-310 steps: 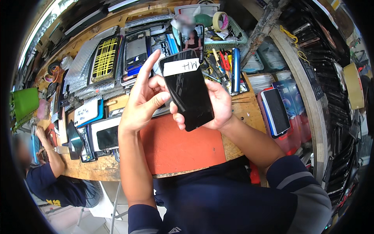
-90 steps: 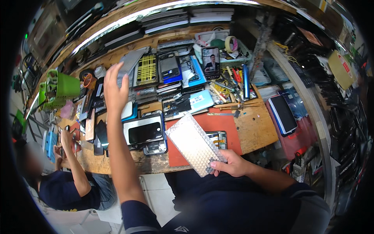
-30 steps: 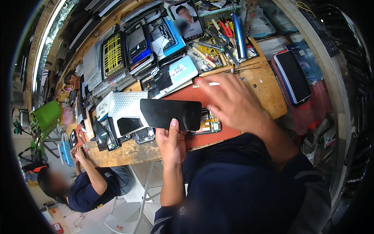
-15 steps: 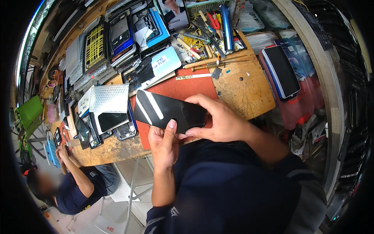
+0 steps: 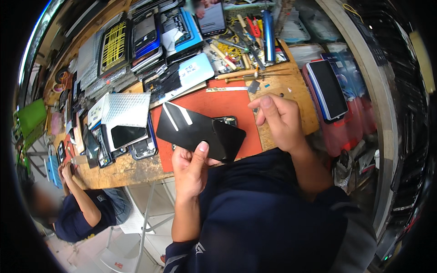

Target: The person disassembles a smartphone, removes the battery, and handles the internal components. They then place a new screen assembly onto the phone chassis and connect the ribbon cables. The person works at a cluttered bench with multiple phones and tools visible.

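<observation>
My left hand is closed on a glossy black phone panel, thumb on top and fingers beneath. Light reflects in white stripes near the panel's far left end, and a darker piece or fold shows at its right end. Partly hidden behind that panel, an opened phone lies on the red mat. To the right of the mat my right hand is raised, apart from the panel. Its fingers are half curled and spread, and nothing shows in them.
Stacked phones and parts fill the far left of the wooden bench. Tools lie at the back near a blue cylinder. A phone rests on a red plastic container at right. Another person works at lower left.
My right hand has let go of the panel's right end and moved right and up. The left hand still holds the panel, and the opened phone behind it has come into view.
</observation>
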